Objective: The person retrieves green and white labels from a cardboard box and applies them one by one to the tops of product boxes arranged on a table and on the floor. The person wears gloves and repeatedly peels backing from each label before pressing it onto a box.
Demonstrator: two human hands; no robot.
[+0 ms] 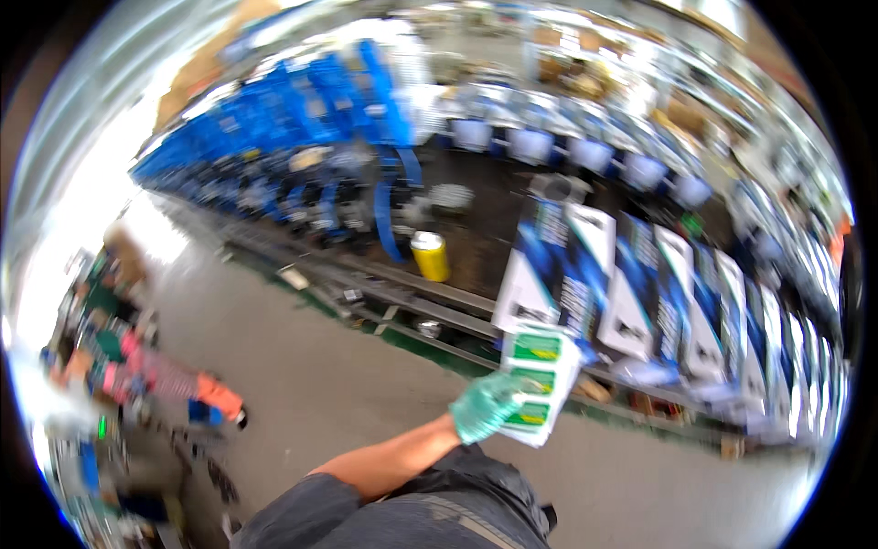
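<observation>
My left hand (487, 405), in a thin green glove, reaches out from the lower left. Its fingers are closed on a white sheet of green labels (537, 382), which hangs in front of the bench edge. Just beyond the sheet, a row of white, blue and black printed cartons (631, 293) leans along the bench toward the right. A yellow cylinder with a white top (430, 256) stands on the dark bench top (476, 242), left of the cartons. My right hand is out of the picture. Motion blurs much of the scene.
Long blue pieces (302, 101) line the far left of the bench, above dark blurred parts. A blue strap (384, 220) hangs near them. White rounded items (530, 146) form a row behind the cartons. Across the grey floor (302, 366), a person in orange and red (174, 380) appears at left.
</observation>
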